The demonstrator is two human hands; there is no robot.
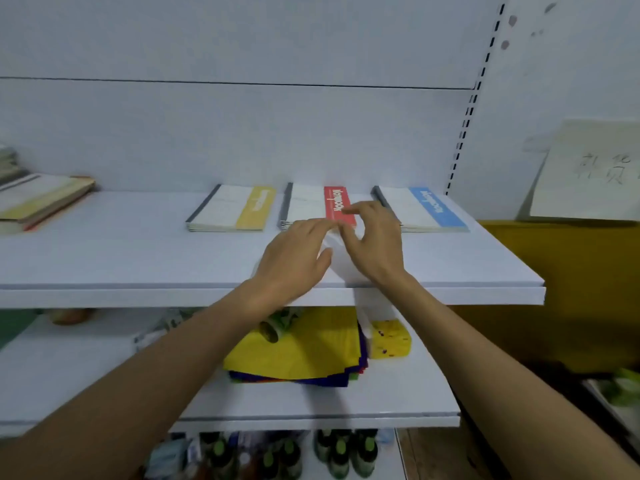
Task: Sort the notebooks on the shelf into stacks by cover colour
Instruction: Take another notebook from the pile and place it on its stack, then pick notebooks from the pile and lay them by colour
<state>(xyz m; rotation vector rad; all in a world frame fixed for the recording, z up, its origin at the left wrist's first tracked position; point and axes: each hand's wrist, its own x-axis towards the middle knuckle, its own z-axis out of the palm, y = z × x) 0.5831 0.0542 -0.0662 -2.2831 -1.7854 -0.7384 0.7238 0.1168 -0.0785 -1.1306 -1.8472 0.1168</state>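
Observation:
Three notebook stacks lie side by side at the back of the white shelf [138,251]: a yellow-banded stack [232,209], a red-banded stack [311,202] in the middle, and a blue-banded stack [422,209] on the right. My left hand [294,258] hovers just in front of the red stack, fingers relaxed and reaching toward its front edge. My right hand [374,237] is beside it, fingers loosely spread over the red stack's front right corner. Neither hand holds anything. The hands hide the red stack's near edge.
A pile of other books [41,199] lies at the shelf's far left. The lower shelf holds yellow and blue folded paper [298,351] and a yellow pack [391,337]. Bottles [339,452] stand below. A paper sign [588,171] hangs at the right.

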